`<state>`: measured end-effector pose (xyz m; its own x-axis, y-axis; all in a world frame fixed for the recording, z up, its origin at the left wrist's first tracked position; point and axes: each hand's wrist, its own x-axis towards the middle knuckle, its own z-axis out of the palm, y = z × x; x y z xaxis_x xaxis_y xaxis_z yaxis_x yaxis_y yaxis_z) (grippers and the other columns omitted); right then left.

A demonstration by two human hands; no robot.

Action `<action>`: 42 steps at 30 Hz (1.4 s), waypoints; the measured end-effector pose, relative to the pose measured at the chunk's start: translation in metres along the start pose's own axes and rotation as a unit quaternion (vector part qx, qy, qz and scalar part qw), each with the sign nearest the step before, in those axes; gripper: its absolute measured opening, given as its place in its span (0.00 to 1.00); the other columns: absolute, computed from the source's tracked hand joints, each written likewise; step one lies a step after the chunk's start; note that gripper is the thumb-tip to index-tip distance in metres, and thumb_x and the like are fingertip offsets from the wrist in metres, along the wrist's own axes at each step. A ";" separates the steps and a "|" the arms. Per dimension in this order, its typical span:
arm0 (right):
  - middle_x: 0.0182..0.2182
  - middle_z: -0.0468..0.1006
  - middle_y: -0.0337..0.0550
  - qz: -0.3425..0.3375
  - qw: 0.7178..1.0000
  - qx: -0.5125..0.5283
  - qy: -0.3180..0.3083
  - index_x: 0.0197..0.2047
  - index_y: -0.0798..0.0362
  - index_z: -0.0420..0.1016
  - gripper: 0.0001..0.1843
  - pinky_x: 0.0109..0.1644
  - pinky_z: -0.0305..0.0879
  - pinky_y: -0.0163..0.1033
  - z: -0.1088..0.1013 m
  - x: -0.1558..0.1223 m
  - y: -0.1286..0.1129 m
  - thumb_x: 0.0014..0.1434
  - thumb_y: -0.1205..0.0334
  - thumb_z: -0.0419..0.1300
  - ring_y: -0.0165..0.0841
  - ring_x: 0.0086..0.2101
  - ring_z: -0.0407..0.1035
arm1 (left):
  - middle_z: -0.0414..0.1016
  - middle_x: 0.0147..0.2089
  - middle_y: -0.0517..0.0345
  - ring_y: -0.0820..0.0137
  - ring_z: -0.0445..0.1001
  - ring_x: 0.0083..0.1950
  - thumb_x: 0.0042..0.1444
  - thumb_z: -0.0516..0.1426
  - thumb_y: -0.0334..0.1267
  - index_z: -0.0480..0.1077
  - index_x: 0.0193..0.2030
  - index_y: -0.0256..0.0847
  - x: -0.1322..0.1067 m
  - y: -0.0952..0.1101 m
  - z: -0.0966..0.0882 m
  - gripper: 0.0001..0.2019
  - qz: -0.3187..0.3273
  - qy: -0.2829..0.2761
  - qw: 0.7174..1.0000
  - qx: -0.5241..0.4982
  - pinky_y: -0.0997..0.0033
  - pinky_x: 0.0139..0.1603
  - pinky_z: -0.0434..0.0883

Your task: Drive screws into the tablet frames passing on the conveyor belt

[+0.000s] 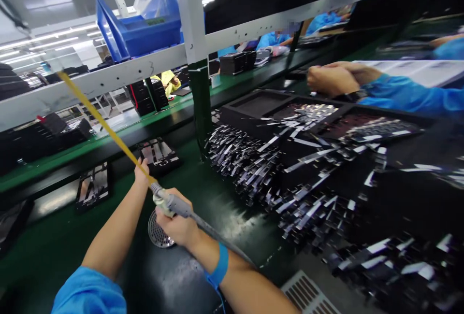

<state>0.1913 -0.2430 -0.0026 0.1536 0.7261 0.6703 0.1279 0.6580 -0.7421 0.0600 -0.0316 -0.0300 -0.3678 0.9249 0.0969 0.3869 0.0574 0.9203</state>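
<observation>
My left hand [141, 172] reaches forward, its fingers closed at the near edge of a flat black tablet-like device [158, 153] with silvery panels. Part of the grip is hidden behind a yellow strap [105, 128]. My right hand [177, 227] is wrapped around a grey-and-white hand tool [170, 204], whose exact kind I cannot make out. A thick grey cord [217, 234] runs from the tool past my right forearm, and the strap's lower end meets it. Beneath my right hand, a round mesh grille [158, 232] is partly covered.
Another similar device [93, 186] lies to the left. Many blurred silver-and-black strips [250, 164] fill the right side near black trays [261, 104]. A pale post [190, 14] carries a shelf with blue bins [148, 36]. A co-worker's hands [335, 79] are at right.
</observation>
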 end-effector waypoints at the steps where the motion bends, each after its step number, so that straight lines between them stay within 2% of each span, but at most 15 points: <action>1: 0.34 0.79 0.43 -0.001 1.000 -0.007 0.007 0.41 0.50 0.75 0.10 0.43 0.76 0.41 -0.001 0.001 0.000 0.54 0.66 0.61 0.37 0.35 0.76 | 0.73 0.59 0.47 0.62 0.76 0.54 0.68 0.58 0.46 0.70 0.60 0.39 -0.006 -0.002 -0.018 0.19 -0.015 0.009 0.999 -0.034 0.54 0.54 0.78; 5: 0.32 0.81 0.42 0.011 1.000 -0.019 0.016 0.41 0.51 0.77 0.09 0.41 0.77 0.39 0.000 0.001 0.003 0.55 0.63 0.62 0.36 0.32 0.77 | 0.77 0.58 0.48 0.65 0.80 0.51 0.70 0.55 0.39 0.61 0.71 0.43 -0.048 -0.022 -0.106 0.24 -0.079 0.049 0.980 -0.174 0.60 0.54 0.79; 8: 0.30 0.81 0.42 0.020 0.999 -0.033 0.023 0.37 0.51 0.78 0.06 0.39 0.76 0.41 0.003 -0.002 0.010 0.55 0.60 0.64 0.37 0.30 0.77 | 0.79 0.58 0.51 0.69 0.81 0.50 0.68 0.54 0.33 0.57 0.75 0.48 -0.105 -0.043 -0.168 0.29 -0.120 0.078 0.961 -0.238 0.66 0.54 0.79; 10: 0.32 0.82 0.43 0.029 0.999 -0.034 0.022 0.37 0.52 0.79 0.07 0.41 0.76 0.43 0.008 -0.001 0.016 0.55 0.59 0.65 0.38 0.32 0.77 | 0.79 0.57 0.51 0.71 0.82 0.46 0.67 0.57 0.34 0.60 0.73 0.50 -0.150 -0.058 -0.199 0.29 -0.145 0.091 0.948 -0.267 0.67 0.53 0.79; 13: 0.33 0.81 0.42 0.052 0.998 -0.018 0.024 0.39 0.51 0.78 0.08 0.43 0.75 0.43 0.022 0.002 0.019 0.56 0.59 0.66 0.37 0.33 0.77 | 0.81 0.53 0.53 0.73 0.82 0.41 0.63 0.60 0.34 0.63 0.71 0.51 -0.213 -0.077 -0.226 0.29 -0.193 0.094 0.925 -0.313 0.68 0.51 0.79; 16: 0.34 0.81 0.41 0.064 0.998 0.017 0.014 0.41 0.51 0.78 0.10 0.42 0.75 0.44 0.043 0.005 0.013 0.57 0.59 0.67 0.36 0.34 0.76 | 0.81 0.49 0.53 0.72 0.81 0.40 0.62 0.62 0.38 0.62 0.72 0.50 -0.254 -0.094 -0.239 0.31 -0.227 0.069 0.922 -0.307 0.67 0.50 0.78; 18: 0.34 0.80 0.41 0.063 0.997 0.037 0.005 0.42 0.51 0.77 0.10 0.40 0.76 0.43 0.057 0.005 0.007 0.57 0.58 0.67 0.36 0.33 0.76 | 0.81 0.47 0.53 0.68 0.81 0.42 0.62 0.62 0.45 0.63 0.72 0.47 -0.266 -0.104 -0.249 0.31 -0.200 0.039 0.955 -0.216 0.64 0.51 0.78; 20: 0.35 0.80 0.41 0.060 0.997 0.047 0.002 0.43 0.50 0.77 0.11 0.39 0.76 0.43 0.067 0.002 0.003 0.57 0.58 0.67 0.35 0.33 0.76 | 0.80 0.49 0.50 0.63 0.79 0.49 0.64 0.60 0.49 0.70 0.66 0.43 -0.271 -0.110 -0.260 0.26 -0.102 0.023 0.993 -0.053 0.57 0.56 0.76; 21: 0.35 0.80 0.41 0.059 0.997 0.049 0.000 0.43 0.50 0.77 0.11 0.39 0.76 0.43 0.071 0.000 0.003 0.57 0.58 0.67 0.35 0.33 0.76 | 0.79 0.51 0.48 0.60 0.78 0.53 0.64 0.59 0.49 0.74 0.62 0.42 -0.273 -0.112 -0.266 0.23 -0.027 0.020 0.999 0.035 0.53 0.60 0.73; 23: 0.35 0.80 0.41 0.062 0.997 0.048 -0.006 0.43 0.50 0.77 0.11 0.40 0.76 0.43 0.074 -0.007 0.006 0.57 0.58 0.67 0.36 0.34 0.76 | 0.76 0.57 0.46 0.56 0.73 0.60 0.64 0.60 0.47 0.77 0.56 0.42 -0.274 -0.111 -0.275 0.18 0.142 -0.011 0.976 0.165 0.49 0.65 0.69; 25: 0.35 0.81 0.42 0.071 0.996 0.049 -0.016 0.43 0.50 0.77 0.11 0.42 0.76 0.44 0.075 -0.015 0.010 0.57 0.58 0.67 0.37 0.36 0.77 | 0.76 0.58 0.47 0.56 0.71 0.62 0.66 0.59 0.42 0.76 0.57 0.43 -0.274 -0.108 -0.277 0.15 0.284 -0.097 0.929 0.218 0.49 0.65 0.69; 28: 0.36 0.82 0.42 0.095 0.993 0.062 -0.024 0.43 0.51 0.77 0.12 0.43 0.76 0.45 0.073 -0.023 0.016 0.56 0.58 0.68 0.38 0.37 0.78 | 0.79 0.56 0.50 0.58 0.72 0.62 0.68 0.57 0.37 0.74 0.58 0.42 -0.272 -0.103 -0.271 0.14 0.384 -0.212 0.867 0.238 0.52 0.63 0.71; 30: 0.36 0.82 0.43 0.113 0.991 0.069 -0.022 0.45 0.51 0.77 0.13 0.43 0.77 0.44 0.072 -0.025 0.018 0.56 0.58 0.68 0.38 0.36 0.79 | 0.79 0.54 0.49 0.58 0.72 0.60 0.69 0.55 0.35 0.74 0.58 0.41 -0.268 -0.101 -0.264 0.13 0.398 -0.227 0.856 0.240 0.53 0.60 0.73; 35: 0.37 0.83 0.44 0.116 0.991 0.066 -0.022 0.45 0.51 0.78 0.14 0.45 0.77 0.46 0.070 -0.027 0.018 0.56 0.58 0.68 0.39 0.38 0.79 | 0.77 0.48 0.49 0.63 0.73 0.52 0.70 0.54 0.34 0.75 0.54 0.41 -0.258 -0.098 -0.257 0.11 0.380 -0.242 0.873 0.188 0.59 0.53 0.74; 42: 0.38 0.82 0.44 0.117 0.991 0.063 -0.034 0.46 0.50 0.77 0.14 0.47 0.78 0.50 0.066 -0.028 0.015 0.56 0.58 0.67 0.40 0.40 0.79 | 0.72 0.47 0.48 0.59 0.69 0.51 0.66 0.59 0.41 0.73 0.51 0.39 -0.262 -0.090 -0.261 0.11 0.298 -0.230 0.887 0.269 0.51 0.55 0.70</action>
<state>0.1243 -0.2407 -0.0323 0.0983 0.8704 0.4824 -0.0273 0.4869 -0.8730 -0.0995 -0.3773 -0.0393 0.3732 0.8996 0.2269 0.7891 -0.4365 0.4323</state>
